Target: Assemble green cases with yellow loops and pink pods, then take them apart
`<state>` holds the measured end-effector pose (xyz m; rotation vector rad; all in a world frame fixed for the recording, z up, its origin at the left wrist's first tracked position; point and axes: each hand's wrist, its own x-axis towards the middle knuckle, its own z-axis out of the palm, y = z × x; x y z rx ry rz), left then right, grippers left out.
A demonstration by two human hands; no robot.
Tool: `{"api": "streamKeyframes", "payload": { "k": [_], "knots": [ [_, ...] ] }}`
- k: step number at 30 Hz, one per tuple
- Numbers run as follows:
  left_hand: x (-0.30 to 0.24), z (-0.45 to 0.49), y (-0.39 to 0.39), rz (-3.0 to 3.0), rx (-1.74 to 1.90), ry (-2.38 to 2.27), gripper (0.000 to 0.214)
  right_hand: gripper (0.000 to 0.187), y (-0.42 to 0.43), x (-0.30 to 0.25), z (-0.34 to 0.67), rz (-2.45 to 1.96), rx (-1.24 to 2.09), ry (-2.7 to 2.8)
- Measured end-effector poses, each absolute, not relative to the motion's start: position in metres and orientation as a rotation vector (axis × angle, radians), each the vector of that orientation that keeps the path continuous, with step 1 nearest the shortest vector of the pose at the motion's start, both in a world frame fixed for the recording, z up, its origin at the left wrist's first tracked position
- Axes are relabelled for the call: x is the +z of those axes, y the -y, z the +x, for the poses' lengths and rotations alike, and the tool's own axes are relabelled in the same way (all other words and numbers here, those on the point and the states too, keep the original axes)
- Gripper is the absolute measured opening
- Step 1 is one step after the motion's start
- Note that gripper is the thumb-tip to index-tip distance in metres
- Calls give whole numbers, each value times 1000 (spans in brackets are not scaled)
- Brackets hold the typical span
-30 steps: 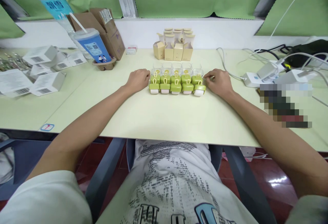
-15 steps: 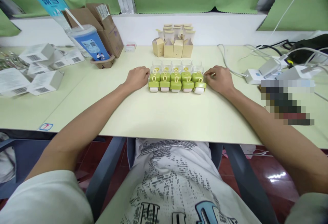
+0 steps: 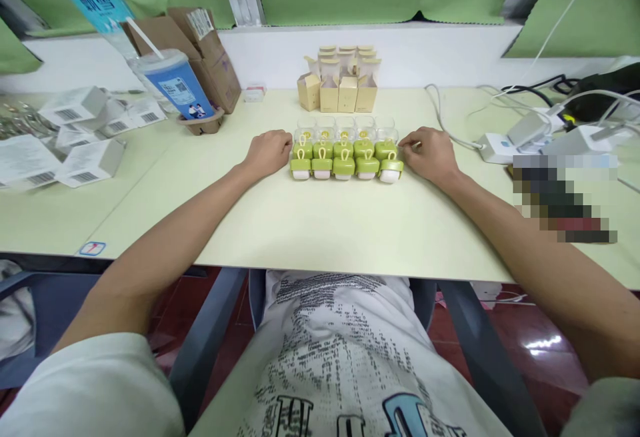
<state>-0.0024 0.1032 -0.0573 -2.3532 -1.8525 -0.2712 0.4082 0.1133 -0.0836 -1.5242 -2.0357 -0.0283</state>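
Observation:
Several small green-lidded containers (image 3: 344, 167) with cream loops on top and pale bases stand in two rows on the table. Behind them is a row of clear plastic cups or covers (image 3: 345, 125), some showing yellow inside. My left hand (image 3: 270, 150) rests on the table at the left end of the rows, fingers curled in and knuckles close to the containers. At the right end lies my right hand (image 3: 430, 154), its fingers bent inward and the fingertips beside the last containers. Neither hand shows anything in it.
Open cream cardboard boxes (image 3: 340, 94) stand against the wall. To the left are white boxes (image 3: 90, 160), a blue cup with a straw (image 3: 183, 90), a plastic bottle (image 3: 103, 7) and a brown carton (image 3: 215, 57). Power strips (image 3: 500, 149) and cables lie right, near a blurred-out object (image 3: 565, 200).

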Motion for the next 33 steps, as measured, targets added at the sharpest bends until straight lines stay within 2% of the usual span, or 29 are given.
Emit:
{"api": "streamKeyframes", "payload": {
  "k": [15, 26, 29, 33],
  "knots": [
    [-63, -6, -108, -2353, -324, 1816, 26, 28, -115, -85, 408, -1534, -43, 2034],
    [-73, -11, -116, -2380, -522, 1784, 20, 30, -114, -85, 408, -1535, -36, 2034],
    [-75, -14, -119, -2348, -683, 1762, 19, 30, -114, -85, 408, -1531, -40, 2038],
    [-70, -17, -122, -2301, -1109, 1601, 14, 32, -114, -84, 408, -1534, -46, 2044]
  ]
}}
